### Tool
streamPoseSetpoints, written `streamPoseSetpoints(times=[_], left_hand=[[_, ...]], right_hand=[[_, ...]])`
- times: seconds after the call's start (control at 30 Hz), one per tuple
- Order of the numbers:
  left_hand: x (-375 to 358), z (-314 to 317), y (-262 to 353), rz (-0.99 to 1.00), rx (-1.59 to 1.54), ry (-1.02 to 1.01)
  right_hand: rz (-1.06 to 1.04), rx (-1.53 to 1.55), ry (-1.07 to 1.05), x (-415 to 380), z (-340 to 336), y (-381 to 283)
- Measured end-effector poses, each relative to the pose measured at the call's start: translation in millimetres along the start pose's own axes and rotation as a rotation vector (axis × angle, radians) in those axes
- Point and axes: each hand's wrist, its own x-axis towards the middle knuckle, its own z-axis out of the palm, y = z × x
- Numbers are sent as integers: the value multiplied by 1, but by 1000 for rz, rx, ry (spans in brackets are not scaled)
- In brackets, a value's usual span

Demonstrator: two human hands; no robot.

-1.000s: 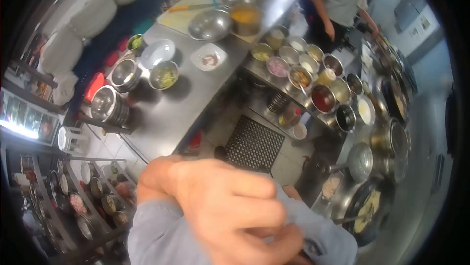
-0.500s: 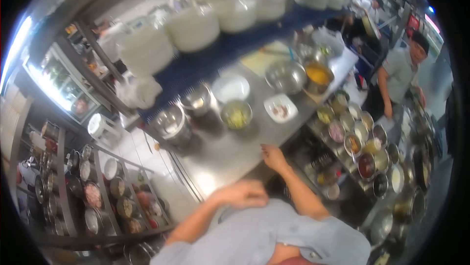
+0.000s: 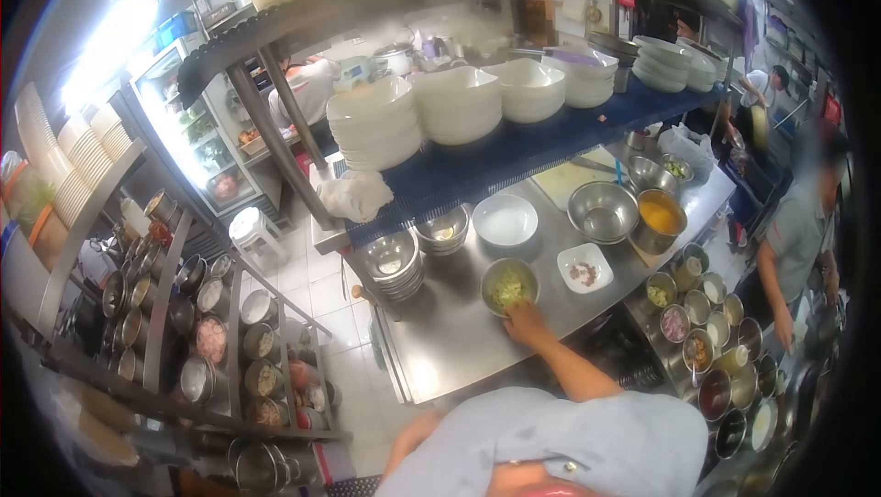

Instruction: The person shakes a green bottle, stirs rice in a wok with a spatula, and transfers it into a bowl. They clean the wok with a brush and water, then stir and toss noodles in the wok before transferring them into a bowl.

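Well, through my feed the right hand [image 3: 526,323] is at the near side of a steel mixing bowl [image 3: 514,268] holding chopped greens [image 3: 507,292], set towards the front of the steel counter [image 3: 440,350]. The fingers are bent towards the contents; I can't tell whether they pinch the rim or dip inside, nor how far open they are. The left forearm [image 3: 413,437] shows beside the torso, but its hand is out of my sight, so I can't say what it holds.

I'd judge the bowl sits where it does for an easy reach, with the square white dish [image 3: 574,256] of pinkish bits just beside it and the round white bowl [image 3: 506,220] behind. Stacked white bowls [image 3: 372,125] stand on the overhead shelf, probably to spare counter space.

Half a second ago I had the right hand at the counter's edge, short of the bowl, and the left hand before the torso. My view has also tipped up, showing more shelf.
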Motion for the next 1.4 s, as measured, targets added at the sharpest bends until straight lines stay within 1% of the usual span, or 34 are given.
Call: streamPoseSetpoints(times=[0.1, 0.17, 0.27, 0.33, 0.37, 0.4, 0.5, 0.53, 0.57, 0.6, 0.63, 0.67, 0.73, 0.77, 0.8, 0.83, 0.87, 0.93, 0.97, 1.0, 1.03, 1.07, 1.1, 1.13, 1.17, 1.2, 1.27, 1.3, 1.33, 1.37, 1.4], left_hand=[[24, -8, 22, 144, 207, -47], [46, -8, 30, 259, 371, -118], [98, 6, 13, 355, 442, -403], [105, 17, 45, 283, 515, -668], [109, 25, 62, 241, 568, -805], [114, 35, 68, 249, 598, -869], [115, 68, 67, 326, 726, -894], [138, 77, 43, 469, 807, -948], [145, 86, 35, 491, 860, -994], [150, 97, 39, 485, 921, -1040], [151, 108, 44, 477, 972, -1082], [151, 121, 50, 471, 1032, -1116], [146, 148, 62, 482, 1133, -1186], [141, 162, 68, 500, 1169, -1219], [137, 177, 74, 525, 1196, -1252], [132, 192, 81, 562, 1215, -1283], [127, 207, 88, 597, 1228, -1310], [114, 239, 95, 661, 1245, -1361], [108, 258, 99, 693, 1239, -1382], [101, 276, 103, 723, 1220, -1388], [94, 293, 103, 737, 1200, -1374], [85, 300, 97, 709, 1179, -1347], [75, 307, 92, 681, 1156, -1320], [67, 314, 90, 655, 1139, -1299], [60, 320, 90, 629, 1119, -1282], [39, 318, 102, 599, 1163, -1236], [39, 307, 100, 588, 1049, -1313], [42, 298, 98, 586, 996, -1342], [50, 294, 94, 546, 1074, -1326], [61, 291, 88, 501, 1152, -1304], [68, 280, 79, 437, 1241, -1284]], right_hand=[[37, -113, -60, -30, 3, 16], [54, -81, -8, -50, -24, 12], [161, 17, 117, -107, -59, 8], [237, 111, 278, -151, -81, 15], [293, 68, 361, -176, -101, 15], [353, 22, 442, -204, -128, 10], [520, -116, 690, -296, -220, -20], [584, -163, 720, -325, -259, -39], [661, -213, 757, -355, -299, -62], [660, -247, 861, -385, -333, -85], [688, -356, 963, -411, -362, -111], [744, -400, 1045, -432, -393, -146], [777, -469, 1226, -490, -424, -187], [813, -443, 1395, -520, -434, -196], [822, -171, 1737, -567, -425, -189], [985, -138, 1752, -610, -429, -193], [956, -84, 1914, -650, -425, -182], [861, 325, 2317, -743, -414, -150], [831, 314, 2366, -789, -408, -144], [791, 305, 2406, -815, -411, -141], [733, 298, 2331, -822, -424, -154], [592, 404, 2261, -842, -428, -167], [541, 331, 2302, -844, -432, -177], [520, 286, 2283, -848, -430, -187], [525, 276, 2382, -863, -417, -187], [528, 257, 2479, -891, -397, -182], [571, 371, 2592, -950, -327, -147], [750, 401, 2512, -979, -285, -147], [914, 426, 2420, -994, -268, -139], [1134, 406, 2464, -931, -307, -164], [1029, 351, 2462, -877, -337, -173]])
